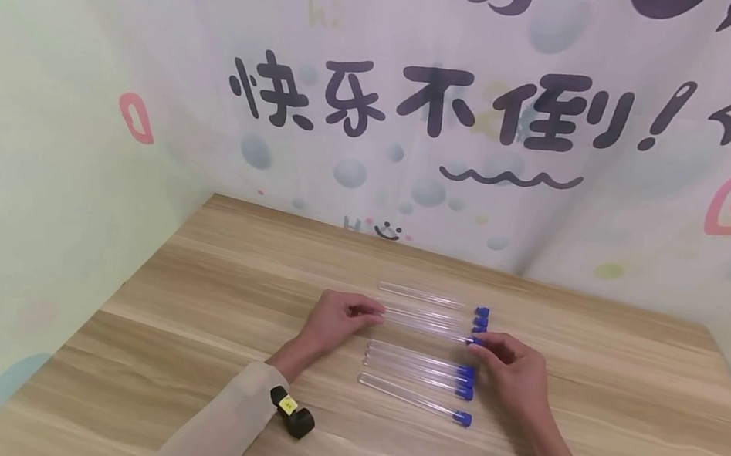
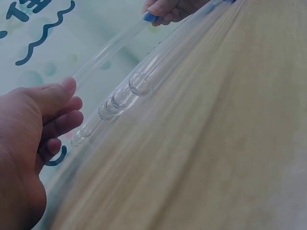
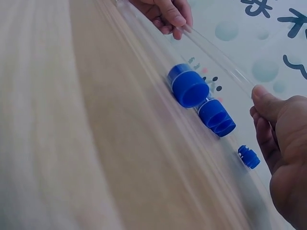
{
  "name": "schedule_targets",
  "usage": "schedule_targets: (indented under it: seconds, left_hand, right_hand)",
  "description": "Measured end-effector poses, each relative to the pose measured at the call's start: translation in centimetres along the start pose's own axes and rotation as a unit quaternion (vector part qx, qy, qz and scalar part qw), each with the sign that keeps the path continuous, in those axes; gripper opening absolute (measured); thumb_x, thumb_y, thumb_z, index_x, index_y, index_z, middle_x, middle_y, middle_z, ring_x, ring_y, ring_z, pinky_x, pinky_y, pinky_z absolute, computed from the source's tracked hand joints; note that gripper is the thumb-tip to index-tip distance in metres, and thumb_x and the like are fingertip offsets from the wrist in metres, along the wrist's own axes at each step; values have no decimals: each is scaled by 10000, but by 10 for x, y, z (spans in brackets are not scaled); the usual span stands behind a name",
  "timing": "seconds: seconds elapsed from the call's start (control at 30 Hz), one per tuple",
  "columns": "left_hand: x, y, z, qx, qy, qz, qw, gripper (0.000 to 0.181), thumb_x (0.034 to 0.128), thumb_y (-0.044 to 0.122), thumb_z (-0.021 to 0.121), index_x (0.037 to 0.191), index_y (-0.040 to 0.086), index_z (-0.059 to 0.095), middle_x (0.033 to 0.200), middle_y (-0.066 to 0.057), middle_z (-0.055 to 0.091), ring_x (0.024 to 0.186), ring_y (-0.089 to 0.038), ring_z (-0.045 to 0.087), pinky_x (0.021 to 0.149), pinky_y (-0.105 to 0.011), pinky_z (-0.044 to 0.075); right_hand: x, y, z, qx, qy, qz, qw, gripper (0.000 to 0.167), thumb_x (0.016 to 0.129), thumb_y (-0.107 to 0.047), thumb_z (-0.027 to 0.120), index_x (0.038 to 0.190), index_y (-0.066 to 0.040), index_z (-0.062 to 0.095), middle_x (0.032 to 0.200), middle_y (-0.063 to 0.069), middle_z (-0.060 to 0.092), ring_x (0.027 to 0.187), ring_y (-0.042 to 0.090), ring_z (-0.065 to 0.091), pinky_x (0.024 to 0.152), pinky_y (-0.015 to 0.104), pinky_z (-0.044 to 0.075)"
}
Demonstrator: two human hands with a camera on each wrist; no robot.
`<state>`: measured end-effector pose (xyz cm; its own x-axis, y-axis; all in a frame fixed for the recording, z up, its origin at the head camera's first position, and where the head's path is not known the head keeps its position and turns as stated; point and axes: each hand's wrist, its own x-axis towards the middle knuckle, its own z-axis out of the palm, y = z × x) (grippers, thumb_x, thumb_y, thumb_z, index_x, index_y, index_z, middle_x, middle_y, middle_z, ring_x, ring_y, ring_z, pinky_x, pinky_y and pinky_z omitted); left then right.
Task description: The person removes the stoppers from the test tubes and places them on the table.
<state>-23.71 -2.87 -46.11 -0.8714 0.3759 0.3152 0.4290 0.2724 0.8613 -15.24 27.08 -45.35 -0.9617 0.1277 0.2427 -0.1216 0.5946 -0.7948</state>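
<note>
My left hand (image 1: pixel 337 321) pinches the rounded end of a clear test tube (image 1: pixel 424 330) between thumb and fingers. At the other end my right hand (image 1: pixel 517 370) pinches a blue cap (image 2: pixel 150 17) at the tube's mouth. How far the cap sits on the tube is hidden by the fingers. The tube is held level, above the table. Nearer to me, several test tubes with blue caps (image 3: pixel 191 88) lie side by side. Beyond the hands, uncapped tubes (image 1: pixel 421 295) lie with loose blue caps (image 1: pixel 482 312) off their right ends.
The wood-grain table (image 1: pixel 192 359) runs back to a printed cloth (image 1: pixel 317 174) with dark lettering. A pale wall (image 1: pixel 18 156) stands along the left side. Each wrist wears a black camera (image 1: pixel 296 419) at the cuff.
</note>
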Motion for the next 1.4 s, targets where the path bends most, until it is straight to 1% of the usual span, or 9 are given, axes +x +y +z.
schedule_targets:
  seconds: [0.17,0.3,0.47,0.57,0.77,0.97,1.17,1.27,1.4]
  left_hand:
    - [0,-2,0,155,-213,-47,9996,147,808,205,776,947,163,755,820,106,684,729,-68,601,656,-252,503]
    - [0,-1,0,218,-276,-34,9994,149,801,191,783,947,184,750,818,108,647,742,-96,573,656,-264,485]
    - [0,1,-1,225,-369,24,9991,191,799,152,783,986,133,748,818,93,641,736,-105,565,652,-265,475]
    - [0,0,0,261,-420,97,9987,202,803,149,780,1001,120,752,812,99,638,734,-95,560,652,-263,475]
    - [1,-2,0,405,-495,320,9974,163,812,141,771,974,140,762,829,91,642,747,-86,556,659,-251,478]
    - [0,-3,0,416,-550,360,9970,165,815,139,767,979,120,758,870,59,655,774,-90,564,676,-248,491]
    - [0,-3,0,413,-581,267,9971,155,816,140,764,969,117,760,914,61,668,829,-83,584,719,-249,493]
    - [0,-3,1,403,-564,205,9974,150,814,141,765,963,119,760,902,74,666,819,-79,585,711,-249,490]
    - [0,-3,1,358,-525,171,9978,152,804,132,771,955,114,759,882,81,665,785,-83,580,686,-251,487]
  right_hand:
    - [0,2,0,-103,29,-96,9999,201,861,-307,720,1002,-164,722,917,-44,689,838,124,605,701,149,467]
    - [1,3,0,-152,32,-165,9997,196,862,-298,720,1002,-161,719,920,-44,689,834,124,607,701,147,468]
    - [2,5,0,-192,35,-260,9995,180,858,-279,726,995,-163,719,915,-49,689,831,113,611,701,143,471]
    - [2,6,-1,-216,14,-298,9993,175,857,-274,727,994,-167,720,914,-51,687,832,112,611,700,145,472]
    - [2,6,-1,-350,-69,-263,9990,169,862,-254,725,998,-156,718,915,-35,686,833,135,603,691,153,470]
    - [3,8,0,-442,-144,-202,9987,180,863,-251,722,1009,-145,716,926,-7,684,834,154,593,686,159,471]
    - [4,9,1,-478,-135,-266,9984,175,859,-248,727,1003,-148,719,922,-10,686,829,145,602,688,151,471]
    - [4,10,1,-491,-146,-319,9982,179,862,-240,725,1008,-138,719,924,-3,687,826,141,605,691,148,472]
    - [3,10,1,-494,-170,-293,9982,184,862,-246,724,1012,-139,718,932,-5,687,837,137,607,705,142,473]
